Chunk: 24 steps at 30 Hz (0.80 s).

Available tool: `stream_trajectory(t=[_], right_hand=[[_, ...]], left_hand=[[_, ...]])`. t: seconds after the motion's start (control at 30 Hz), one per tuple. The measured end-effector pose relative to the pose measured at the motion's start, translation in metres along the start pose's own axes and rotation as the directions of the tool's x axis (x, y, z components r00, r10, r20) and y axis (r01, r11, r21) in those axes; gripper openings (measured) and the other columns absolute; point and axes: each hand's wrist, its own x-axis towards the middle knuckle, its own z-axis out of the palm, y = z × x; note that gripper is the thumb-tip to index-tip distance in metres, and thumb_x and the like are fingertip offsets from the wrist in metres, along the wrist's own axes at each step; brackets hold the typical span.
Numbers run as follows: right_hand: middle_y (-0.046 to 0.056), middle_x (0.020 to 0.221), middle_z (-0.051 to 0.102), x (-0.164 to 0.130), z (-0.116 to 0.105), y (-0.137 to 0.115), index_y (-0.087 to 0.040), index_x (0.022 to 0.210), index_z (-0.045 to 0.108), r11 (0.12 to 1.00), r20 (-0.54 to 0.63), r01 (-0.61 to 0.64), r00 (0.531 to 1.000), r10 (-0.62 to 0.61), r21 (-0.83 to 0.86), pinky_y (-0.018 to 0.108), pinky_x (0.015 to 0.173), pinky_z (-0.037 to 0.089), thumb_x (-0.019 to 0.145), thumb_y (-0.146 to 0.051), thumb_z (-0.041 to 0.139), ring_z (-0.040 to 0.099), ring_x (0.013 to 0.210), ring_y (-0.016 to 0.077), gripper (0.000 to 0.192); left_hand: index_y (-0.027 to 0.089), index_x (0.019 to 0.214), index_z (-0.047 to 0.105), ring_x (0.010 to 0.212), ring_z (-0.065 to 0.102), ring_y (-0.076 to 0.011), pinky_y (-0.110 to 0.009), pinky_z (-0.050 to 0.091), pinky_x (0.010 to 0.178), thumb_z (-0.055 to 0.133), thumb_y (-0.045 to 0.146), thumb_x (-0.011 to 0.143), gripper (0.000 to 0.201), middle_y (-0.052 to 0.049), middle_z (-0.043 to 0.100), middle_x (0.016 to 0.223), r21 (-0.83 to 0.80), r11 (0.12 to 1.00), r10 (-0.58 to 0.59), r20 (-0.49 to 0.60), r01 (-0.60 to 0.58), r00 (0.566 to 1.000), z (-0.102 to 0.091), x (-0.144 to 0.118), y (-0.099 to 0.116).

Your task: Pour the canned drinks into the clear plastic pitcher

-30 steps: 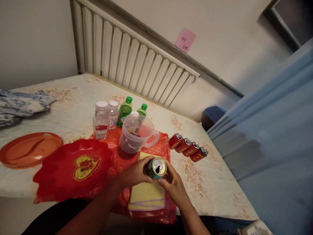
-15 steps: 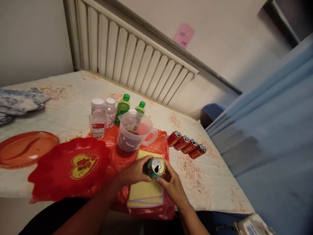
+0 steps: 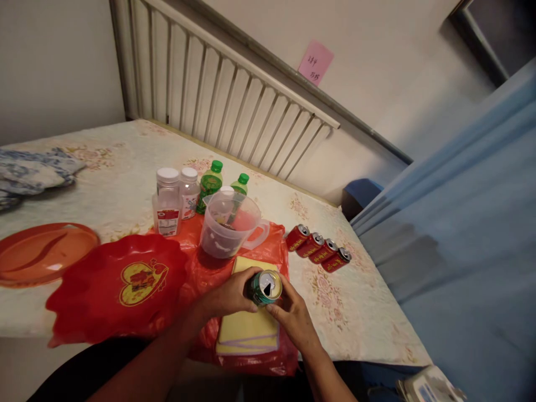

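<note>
Between my two hands is an opened green drink can, its top tilted toward me so the dark mouth hole shows. My left hand grips its left side, and my right hand curls round the right side with the thumb near the rim. Beneath the can lies a folded yellow cloth with purple edging, on a red plastic bag. Just behind my hands stands a clear plastic measuring jug with its handle to the right; something dark is seen in or through it.
Several red cans stand in a row at the right. Clear jars with white lids and green-capped bottles stand behind the jug. A red scalloped tray and an orange plate lie left. A blue curtain hangs right.
Almost nothing differs. Both hands keep their hold on the green can in the same place; the whole view has shifted very slightly.
</note>
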Motion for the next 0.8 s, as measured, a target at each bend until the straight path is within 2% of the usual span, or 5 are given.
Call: stream_trajectory(t=[0.27, 0.5, 0.8], right_hand=[[0.002, 0.124, 0.065, -0.0004, 0.0009, -0.0008, -0.027, 0.128, 0.059, 1.000, -0.007, 0.004, 1.000, -0.004, 0.023, 0.037, 0.102, 0.047, 0.072, -0.016, 0.073, 0.058, 0.118, 0.0264, 0.059], [0.000, 0.126, 0.064, -0.0008, 0.0036, -0.0052, -0.030, 0.127, 0.058, 0.999, 0.002, -0.008, 1.000, 0.008, 0.052, 0.034, 0.101, 0.047, 0.073, -0.009, 0.069, 0.057, 0.121, 0.0247, 0.060], [0.002, 0.125, 0.064, -0.0026, 0.0037, -0.0047, -0.027, 0.125, 0.059, 0.999, -0.004, -0.004, 1.000, 0.004, 0.035, 0.035, 0.101, 0.047, 0.073, -0.010, 0.069, 0.057, 0.120, 0.0255, 0.056]], left_hand=[[0.021, 0.125, 0.049, 0.117, 0.054, -0.0263, -0.041, 0.043, 0.101, 0.070, 0.007, 0.057, 0.073, -0.005, 0.060, 0.125, 0.019, 1.000, 0.017, -0.005, -0.017, 1.000, 0.0007, -0.0001, 0.0007], [0.020, 0.122, 0.050, 0.113, 0.056, -0.0256, -0.038, 0.045, 0.097, 0.069, 0.006, 0.057, 0.069, -0.004, 0.061, 0.119, 0.043, 0.999, 0.028, -0.015, -0.027, 1.000, 0.0015, 0.0001, 0.0039], [0.020, 0.121, 0.050, 0.110, 0.056, -0.0240, -0.036, 0.045, 0.095, 0.069, 0.006, 0.057, 0.068, -0.003, 0.062, 0.117, 0.045, 0.998, 0.038, -0.008, -0.038, 0.999, 0.0019, -0.0006, 0.0066]])
